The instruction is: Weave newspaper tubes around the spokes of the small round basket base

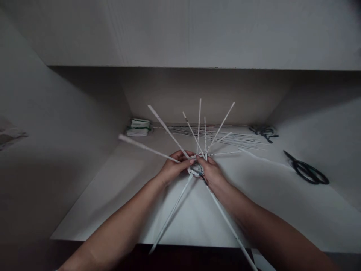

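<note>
Between my two hands is a small round woven piece (196, 169), from which several thin rolled-paper sticks (166, 130) fan out in all directions. My left hand (177, 165) grips its left edge, thumb on top and fingers behind. On the right edge, my right hand (212, 171) is closed with its thumb pressed near the base of the upper sticks. Two long sticks run down toward me, one of them a pale stick (172, 214) that passes over the table's front edge. The fingertips under the piece are hidden.
Along the back of the white surface (113, 203) lies a pile of loose paper sticks (225, 137). A white and green packet (138, 128) sits at the back left. Black-handled scissors (308, 171) lie at the right, near a dark tangled item (265, 132). Panels enclose the sides and top.
</note>
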A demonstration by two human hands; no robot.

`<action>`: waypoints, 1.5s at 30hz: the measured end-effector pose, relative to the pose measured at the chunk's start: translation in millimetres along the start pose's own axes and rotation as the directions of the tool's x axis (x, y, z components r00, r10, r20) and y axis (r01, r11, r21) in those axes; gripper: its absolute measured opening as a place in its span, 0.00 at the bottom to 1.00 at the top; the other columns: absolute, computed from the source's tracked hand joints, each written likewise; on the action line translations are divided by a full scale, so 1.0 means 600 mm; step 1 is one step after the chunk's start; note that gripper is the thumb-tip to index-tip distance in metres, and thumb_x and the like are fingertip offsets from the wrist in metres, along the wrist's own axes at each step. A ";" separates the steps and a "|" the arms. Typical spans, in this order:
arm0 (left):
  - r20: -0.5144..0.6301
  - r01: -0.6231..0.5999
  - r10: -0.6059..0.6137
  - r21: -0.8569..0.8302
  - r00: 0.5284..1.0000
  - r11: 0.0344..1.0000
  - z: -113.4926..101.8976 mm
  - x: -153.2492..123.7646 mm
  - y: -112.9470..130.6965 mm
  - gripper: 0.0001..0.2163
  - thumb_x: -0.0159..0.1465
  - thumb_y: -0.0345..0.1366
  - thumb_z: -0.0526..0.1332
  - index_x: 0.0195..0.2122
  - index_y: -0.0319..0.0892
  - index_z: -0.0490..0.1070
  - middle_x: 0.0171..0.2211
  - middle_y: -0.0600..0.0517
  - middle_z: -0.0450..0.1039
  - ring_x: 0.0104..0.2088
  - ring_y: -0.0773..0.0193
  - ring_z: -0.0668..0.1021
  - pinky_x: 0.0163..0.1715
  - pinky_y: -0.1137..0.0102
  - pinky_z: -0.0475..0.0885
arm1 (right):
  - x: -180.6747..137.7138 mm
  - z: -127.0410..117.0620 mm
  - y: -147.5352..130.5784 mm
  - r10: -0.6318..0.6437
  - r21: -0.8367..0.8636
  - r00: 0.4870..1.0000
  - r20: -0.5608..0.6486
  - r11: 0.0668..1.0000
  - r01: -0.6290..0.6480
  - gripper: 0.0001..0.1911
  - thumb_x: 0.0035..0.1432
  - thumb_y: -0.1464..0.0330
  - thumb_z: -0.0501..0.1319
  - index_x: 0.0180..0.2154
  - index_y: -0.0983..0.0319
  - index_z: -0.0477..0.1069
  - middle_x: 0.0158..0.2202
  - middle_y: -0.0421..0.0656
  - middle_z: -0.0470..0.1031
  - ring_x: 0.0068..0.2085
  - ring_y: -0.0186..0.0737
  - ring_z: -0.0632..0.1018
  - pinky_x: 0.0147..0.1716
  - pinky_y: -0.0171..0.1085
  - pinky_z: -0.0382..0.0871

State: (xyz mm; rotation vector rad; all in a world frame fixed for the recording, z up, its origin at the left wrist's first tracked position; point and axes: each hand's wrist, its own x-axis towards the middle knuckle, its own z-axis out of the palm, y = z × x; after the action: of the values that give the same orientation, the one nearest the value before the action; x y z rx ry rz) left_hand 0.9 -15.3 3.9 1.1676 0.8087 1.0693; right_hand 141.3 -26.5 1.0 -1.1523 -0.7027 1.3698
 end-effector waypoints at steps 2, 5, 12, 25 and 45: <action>0.066 0.103 -0.099 -0.072 0.993 0.992 -0.007 -0.004 0.009 0.28 0.50 0.38 0.71 0.52 0.44 0.68 0.49 0.44 0.73 0.40 0.59 0.78 0.37 0.67 0.73 | 0.010 -0.006 -0.013 -0.031 0.011 0.999 -0.043 0.999 0.032 0.20 0.41 0.59 0.69 0.36 0.63 0.71 0.26 0.41 0.77 0.24 0.36 0.75 0.20 0.33 0.67; 0.163 0.193 -0.190 -0.002 0.968 0.981 -0.016 -0.009 0.011 0.38 0.49 0.36 0.71 0.60 0.47 0.59 0.52 0.42 0.69 0.39 0.59 0.78 0.35 0.65 0.74 | 0.024 -0.017 -0.033 -0.064 0.011 0.993 -0.104 0.998 0.065 0.20 0.40 0.60 0.69 0.35 0.63 0.72 0.26 0.40 0.76 0.23 0.35 0.74 0.19 0.32 0.67; 0.135 -0.087 0.040 0.358 0.990 0.930 -0.001 -0.016 0.001 0.60 0.36 0.33 0.77 0.68 0.50 0.43 0.50 0.43 0.69 0.34 0.64 0.76 0.34 0.69 0.71 | 0.032 -0.022 -0.035 -0.083 -0.054 0.994 -0.073 0.995 0.080 0.20 0.37 0.58 0.70 0.32 0.63 0.72 0.23 0.39 0.75 0.23 0.35 0.73 0.21 0.33 0.66; 0.358 0.100 -0.156 0.170 0.921 0.980 -0.057 -0.015 0.051 0.31 0.50 0.36 0.71 0.57 0.49 0.68 0.50 0.42 0.72 0.37 0.63 0.78 0.37 0.68 0.73 | 0.009 -0.018 -0.008 0.056 -0.045 0.951 0.304 0.998 -0.045 0.22 0.38 0.59 0.73 0.34 0.63 0.74 0.28 0.42 0.78 0.26 0.37 0.76 0.27 0.35 0.69; -0.066 -0.089 0.103 0.187 0.993 0.978 -0.019 0.015 -0.029 0.12 0.51 0.41 0.70 0.29 0.38 0.74 0.25 0.53 0.74 0.26 0.67 0.73 0.29 0.73 0.66 | 0.004 -0.017 0.019 -0.084 -0.367 0.959 0.271 0.912 0.184 0.10 0.48 0.62 0.63 0.28 0.64 0.73 0.23 0.37 0.70 0.23 0.30 0.67 0.23 0.31 0.59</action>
State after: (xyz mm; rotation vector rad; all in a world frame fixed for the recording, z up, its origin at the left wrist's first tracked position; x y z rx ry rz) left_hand -2.6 -4.1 -15.5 1.3394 0.9327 1.1418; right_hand 146.4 -28.2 -13.4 -1.2205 -1.2609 1.3025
